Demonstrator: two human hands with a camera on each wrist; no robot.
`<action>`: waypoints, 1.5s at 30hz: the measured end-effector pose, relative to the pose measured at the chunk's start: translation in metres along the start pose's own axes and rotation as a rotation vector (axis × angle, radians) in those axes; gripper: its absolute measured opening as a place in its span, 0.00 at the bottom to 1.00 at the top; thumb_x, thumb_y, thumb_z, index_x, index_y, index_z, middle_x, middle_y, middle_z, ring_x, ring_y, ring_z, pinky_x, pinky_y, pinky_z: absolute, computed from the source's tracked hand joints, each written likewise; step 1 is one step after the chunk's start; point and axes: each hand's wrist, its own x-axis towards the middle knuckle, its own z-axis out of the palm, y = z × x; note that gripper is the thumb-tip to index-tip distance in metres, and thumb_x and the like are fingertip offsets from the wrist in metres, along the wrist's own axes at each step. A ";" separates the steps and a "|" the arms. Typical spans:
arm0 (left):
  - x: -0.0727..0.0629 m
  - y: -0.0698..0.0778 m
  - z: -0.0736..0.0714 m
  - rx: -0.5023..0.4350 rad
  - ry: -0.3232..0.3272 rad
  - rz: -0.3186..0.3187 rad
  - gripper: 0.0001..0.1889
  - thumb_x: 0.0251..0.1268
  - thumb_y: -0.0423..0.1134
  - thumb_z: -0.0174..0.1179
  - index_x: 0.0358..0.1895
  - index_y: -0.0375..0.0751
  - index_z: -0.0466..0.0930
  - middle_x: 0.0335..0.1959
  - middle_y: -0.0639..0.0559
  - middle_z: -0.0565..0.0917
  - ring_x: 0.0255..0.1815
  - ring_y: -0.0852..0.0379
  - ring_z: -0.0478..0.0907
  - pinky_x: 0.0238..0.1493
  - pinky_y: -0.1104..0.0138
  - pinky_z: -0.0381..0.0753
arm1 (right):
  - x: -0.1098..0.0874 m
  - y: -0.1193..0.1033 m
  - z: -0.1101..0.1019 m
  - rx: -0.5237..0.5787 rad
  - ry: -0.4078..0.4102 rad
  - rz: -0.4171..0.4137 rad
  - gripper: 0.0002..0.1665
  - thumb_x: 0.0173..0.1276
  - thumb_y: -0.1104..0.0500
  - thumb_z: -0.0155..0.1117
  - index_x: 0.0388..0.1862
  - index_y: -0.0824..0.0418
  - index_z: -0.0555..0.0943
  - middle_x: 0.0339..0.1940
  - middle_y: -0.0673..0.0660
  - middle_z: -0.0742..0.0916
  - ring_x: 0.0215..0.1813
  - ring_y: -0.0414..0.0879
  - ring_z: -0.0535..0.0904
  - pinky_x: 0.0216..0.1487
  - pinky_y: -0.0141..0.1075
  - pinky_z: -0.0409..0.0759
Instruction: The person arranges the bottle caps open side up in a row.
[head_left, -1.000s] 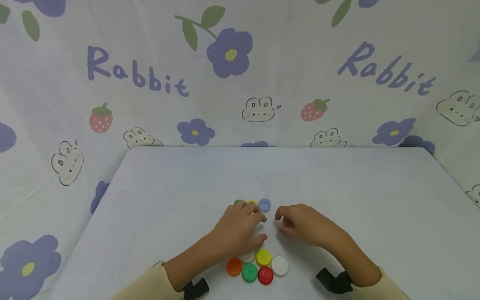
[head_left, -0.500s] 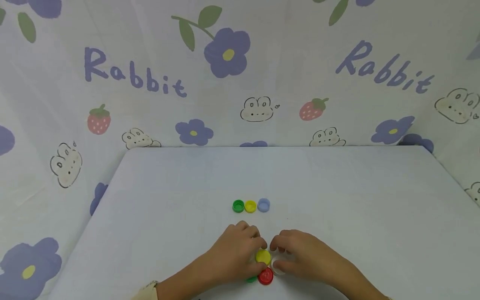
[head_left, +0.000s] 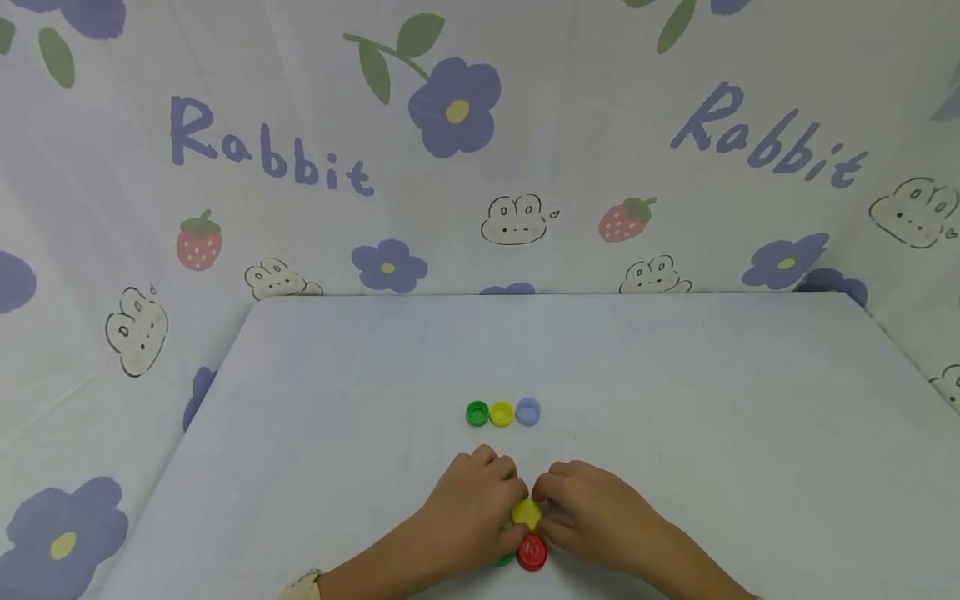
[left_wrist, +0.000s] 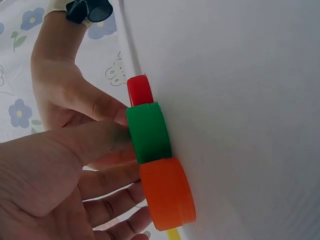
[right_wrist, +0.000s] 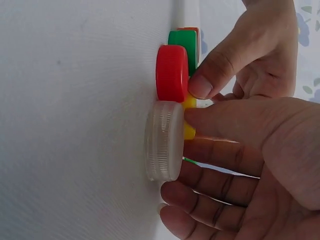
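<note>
Around the central cap (head_left: 527, 515), the left hand (head_left: 472, 510) lies at nine o'clock, right hand (head_left: 598, 517) at three, nearer cap (head_left: 532, 552) at six, cap row (head_left: 502, 414) near twelve.

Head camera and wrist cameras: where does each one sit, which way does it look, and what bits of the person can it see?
Head: on the person's head, looking forward and down at the table; the left hand and right hand show.
Left wrist: on that wrist, looking low across the orange cap and green cap toward the right hand; both hands show.
Right wrist: on that wrist, looking low across the pale cap and red cap toward the left hand; both hands show.
Shared: both wrist views catch the red cap and green cap.
</note>
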 end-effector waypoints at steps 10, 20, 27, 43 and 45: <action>0.000 0.004 -0.003 0.063 -0.010 0.007 0.13 0.65 0.54 0.70 0.43 0.51 0.90 0.37 0.61 0.83 0.38 0.61 0.68 0.34 0.70 0.66 | 0.003 -0.002 0.000 0.016 -0.029 0.016 0.11 0.60 0.55 0.80 0.40 0.56 0.88 0.33 0.42 0.85 0.36 0.36 0.76 0.42 0.35 0.82; 0.002 0.005 0.002 0.006 0.009 0.008 0.11 0.61 0.50 0.71 0.38 0.47 0.87 0.31 0.61 0.82 0.39 0.61 0.70 0.35 0.70 0.66 | 0.001 0.001 0.000 0.051 -0.012 -0.019 0.11 0.60 0.55 0.80 0.38 0.56 0.87 0.32 0.41 0.83 0.36 0.36 0.74 0.39 0.33 0.79; 0.003 0.005 0.002 -0.045 -0.002 -0.007 0.12 0.61 0.49 0.72 0.39 0.46 0.87 0.31 0.61 0.83 0.45 0.60 0.72 0.39 0.69 0.68 | 0.001 0.004 0.001 0.059 0.004 -0.046 0.11 0.61 0.55 0.79 0.39 0.56 0.87 0.33 0.40 0.82 0.37 0.36 0.74 0.40 0.32 0.79; -0.002 0.003 0.003 -0.153 0.168 0.006 0.23 0.62 0.50 0.74 0.56 0.45 0.83 0.42 0.59 0.85 0.47 0.58 0.71 0.51 0.65 0.74 | -0.002 0.007 -0.008 0.124 0.052 -0.059 0.12 0.63 0.54 0.78 0.42 0.57 0.86 0.33 0.40 0.82 0.36 0.36 0.75 0.40 0.33 0.80; -0.002 0.003 0.002 -0.204 0.162 -0.015 0.25 0.62 0.50 0.74 0.60 0.46 0.81 0.45 0.60 0.85 0.48 0.58 0.72 0.53 0.65 0.74 | -0.003 0.008 -0.009 0.159 0.052 -0.048 0.13 0.63 0.54 0.77 0.43 0.57 0.86 0.34 0.40 0.83 0.37 0.37 0.76 0.41 0.33 0.81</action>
